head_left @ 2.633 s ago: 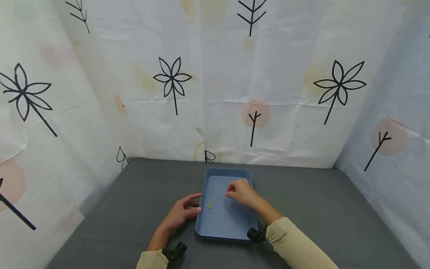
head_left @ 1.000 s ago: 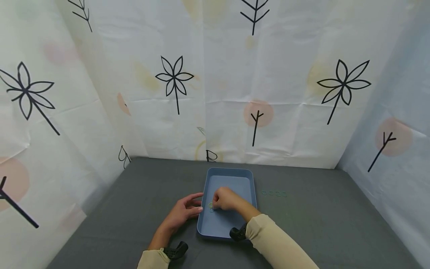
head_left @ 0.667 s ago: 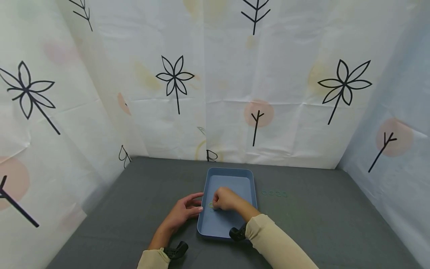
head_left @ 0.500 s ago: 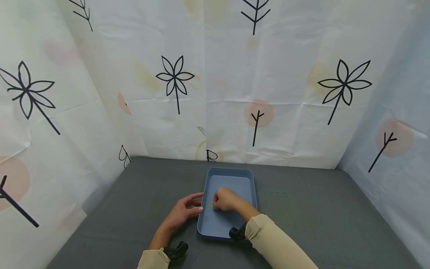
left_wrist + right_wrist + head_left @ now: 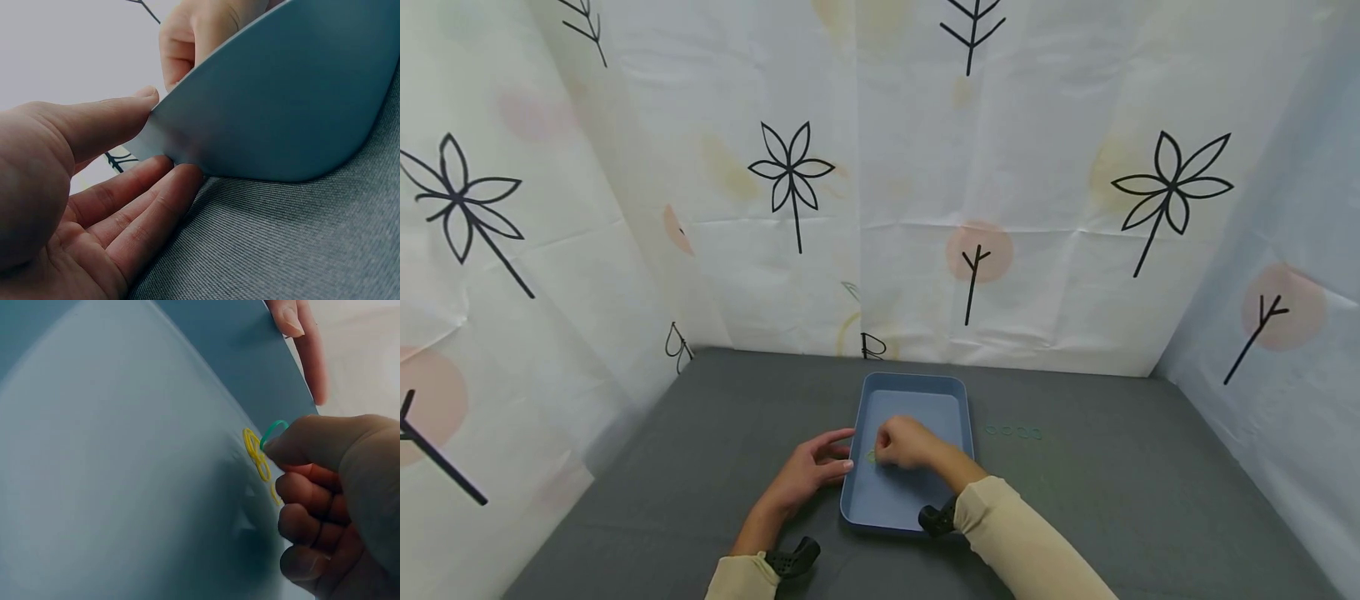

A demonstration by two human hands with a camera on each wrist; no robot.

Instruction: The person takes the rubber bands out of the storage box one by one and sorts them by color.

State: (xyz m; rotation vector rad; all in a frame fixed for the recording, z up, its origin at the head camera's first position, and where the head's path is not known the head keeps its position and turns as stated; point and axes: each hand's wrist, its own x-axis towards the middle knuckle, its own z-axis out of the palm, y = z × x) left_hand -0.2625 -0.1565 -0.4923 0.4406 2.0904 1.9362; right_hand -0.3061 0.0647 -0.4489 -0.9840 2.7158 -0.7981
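Observation:
My right hand point(image 5: 906, 442) is low over the left part of the blue tray point(image 5: 895, 512). Between thumb and index finger it pinches a small green rubber band point(image 5: 265, 434), best seen in the right wrist view; its other fingers are curled. Right beside the fingertips, several yellow rubber bands point(image 5: 252, 447) lie on the tray floor near its side wall. My left hand point(image 5: 814, 468) touches the tray's left side with fairly straight fingers. In the left wrist view its thumb point(image 5: 115, 122) is at the rim, with the fingertips point(image 5: 186, 175) low against the outer wall.
A row of several green rubber bands point(image 5: 1013, 432) lies on the dark grey tabletop point(image 5: 1112, 475), right of the tray. White cloth point(image 5: 902, 292) printed with black plant drawings stands behind the table and at both sides.
From the tray's middle, my right hand has come left and nearer to the yellow bands. A green band that lay below them is now between its fingertips. The left hand keeps its place.

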